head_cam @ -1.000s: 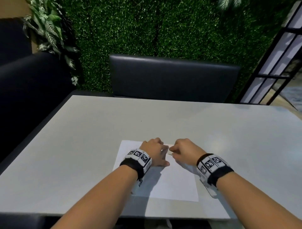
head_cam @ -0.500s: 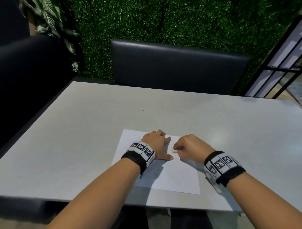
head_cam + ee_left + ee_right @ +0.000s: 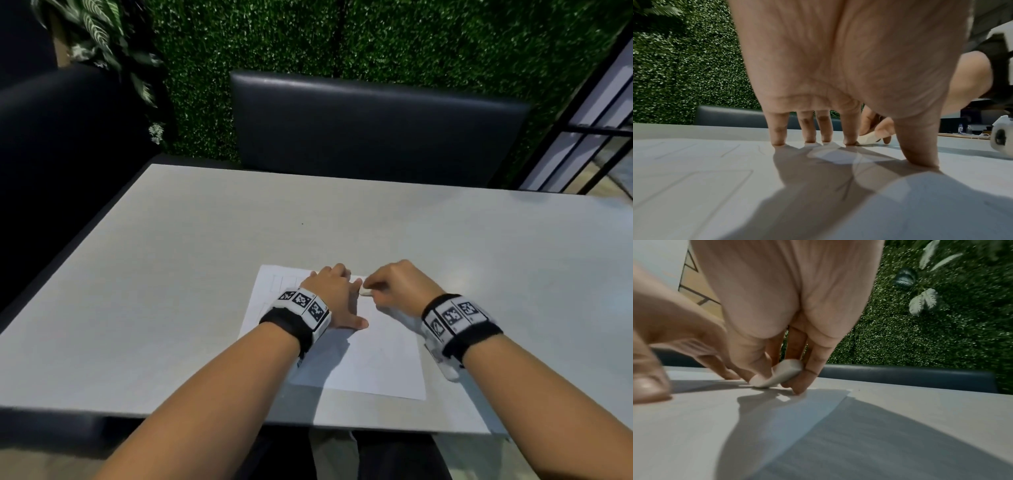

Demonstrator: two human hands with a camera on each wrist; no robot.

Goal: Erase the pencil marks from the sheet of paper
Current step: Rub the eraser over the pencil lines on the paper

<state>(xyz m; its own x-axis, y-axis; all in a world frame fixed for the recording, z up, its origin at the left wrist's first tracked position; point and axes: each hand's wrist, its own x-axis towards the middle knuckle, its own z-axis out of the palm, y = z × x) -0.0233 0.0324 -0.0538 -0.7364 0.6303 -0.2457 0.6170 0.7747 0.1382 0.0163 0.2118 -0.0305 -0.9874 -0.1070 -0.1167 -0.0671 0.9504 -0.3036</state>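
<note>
Green artificial hedge wall [image 3: 394,44] at the back, with a dark padded chair back [image 3: 373,126] in front of it and variegated leaves [image 3: 92,27] at upper left. Pale grey table [image 3: 171,274], rectangular, matte.

Sheet of paper [image 3: 373,359]: white, lying flat near the table's front edge, its far part under both hands. Faint pencil marks [image 3: 694,181] in straight ruled lines, forming box outlines, show on its left part; no words can be read in them.

Left hand [image 3: 334,298]: palm down, fingers [image 3: 778,129] straight and spread, tips and thumb pressing on the sheet.

Right hand [image 3: 400,287]: fingers curled, pinching a white eraser [image 3: 777,375] between thumb and forefingers. Eraser's lower end touches the sheet near its far edge, just beside the left hand's index fingertip. Eraser is rounded and worn; no brand or print is visible on it.

Wristbands [image 3: 303,310]: one on each wrist, black strap with white panels carrying black-and-white square code patterns; no letters legible.

Dark-framed glazed partition [image 3: 592,123] at right. In the left wrist view, small bottles [image 3: 964,129] stand on a distant surface, labels too small to read.
</note>
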